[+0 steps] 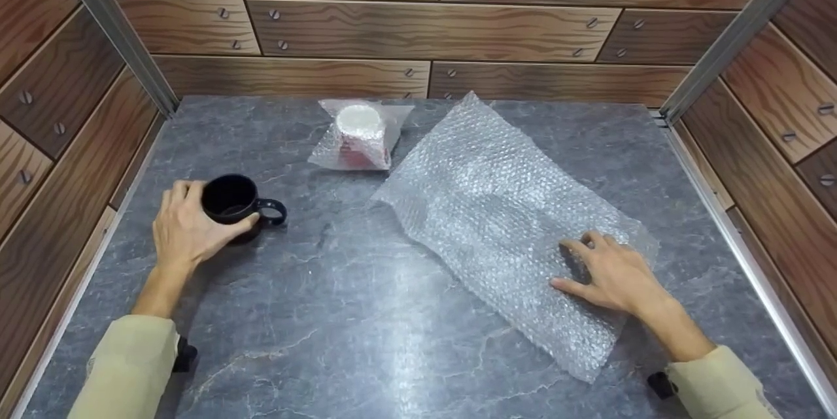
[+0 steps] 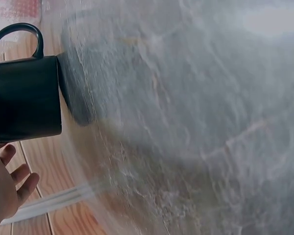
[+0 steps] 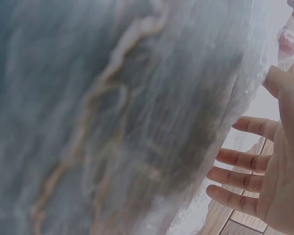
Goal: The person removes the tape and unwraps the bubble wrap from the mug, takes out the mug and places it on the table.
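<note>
On the left side of the table, my left hand (image 1: 186, 223) grips a black mug (image 1: 229, 199) around its body, thumb at the near side. The mug stands upright with its handle (image 1: 273, 211) pointing right; in the left wrist view its base (image 2: 60, 95) is right by the tabletop. My right hand (image 1: 614, 275) is over the lower right part of a sheet of bubble wrap (image 1: 477, 197), fingers spread and relaxed. In the right wrist view the fingertips (image 3: 242, 122) are right at the wrap's surface.
At the back of the grey marbled table (image 1: 366, 340) stands a red and white item (image 1: 359, 141) wrapped in bubble wrap, left of the sheet's far corner. Wood-patterned panels (image 1: 340, 27) enclose the back and sides, with metal posts (image 1: 118, 27) at the rear corners.
</note>
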{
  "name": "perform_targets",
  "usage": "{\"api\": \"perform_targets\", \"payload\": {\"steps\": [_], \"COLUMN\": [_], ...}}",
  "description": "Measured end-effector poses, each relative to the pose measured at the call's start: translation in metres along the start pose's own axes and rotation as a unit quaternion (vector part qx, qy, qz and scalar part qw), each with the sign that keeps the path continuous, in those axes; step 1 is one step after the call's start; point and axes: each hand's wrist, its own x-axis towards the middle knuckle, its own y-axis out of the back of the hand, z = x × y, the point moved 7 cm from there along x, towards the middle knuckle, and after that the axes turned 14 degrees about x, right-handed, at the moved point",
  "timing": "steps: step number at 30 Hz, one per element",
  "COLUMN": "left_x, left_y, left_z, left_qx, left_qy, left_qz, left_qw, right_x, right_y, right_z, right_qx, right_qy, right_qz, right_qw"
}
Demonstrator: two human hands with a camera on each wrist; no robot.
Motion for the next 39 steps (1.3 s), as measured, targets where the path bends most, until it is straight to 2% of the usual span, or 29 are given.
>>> {"api": "perform_targets", "payload": {"steps": [8, 14, 26, 33, 39], "left_x": [0.001, 0.000, -0.002, -0.003, -0.003], "left_y": [0.000, -0.002, -0.002, 0.000, 0.002], "left_z": [-0.008, -0.011, -0.023, -0.020, -0.013], "left_qx": [0.004, 0.002, 0.004, 0.015, 0.011], "left_qy": [0.011, 0.018, 0.036, 0.013, -0.003], "left_qz": [-0.001, -0.015, -0.030, -0.018, -0.028], "left_qw": [0.9999, 0.9997, 0.9989, 0.9996, 0.9995], "right_x": [-0.001, -0.003, -0.005, -0.007, -0.009], "right_y": [0.002, 0.003, 0.005, 0.006, 0.007], "right_z": [0.013, 0.020, 0.029, 0.033, 0.038], "right_qx": [0.001, 0.004, 0.001, -0.008, -0.001], "right_qy": [-0.028, -0.044, -0.062, -0.070, -0.085], "right_qz": [-0.006, 0.000, -0.005, -0.010, -0.030], "right_qw": [1.000, 0.999, 0.998, 0.997, 0.996]}}
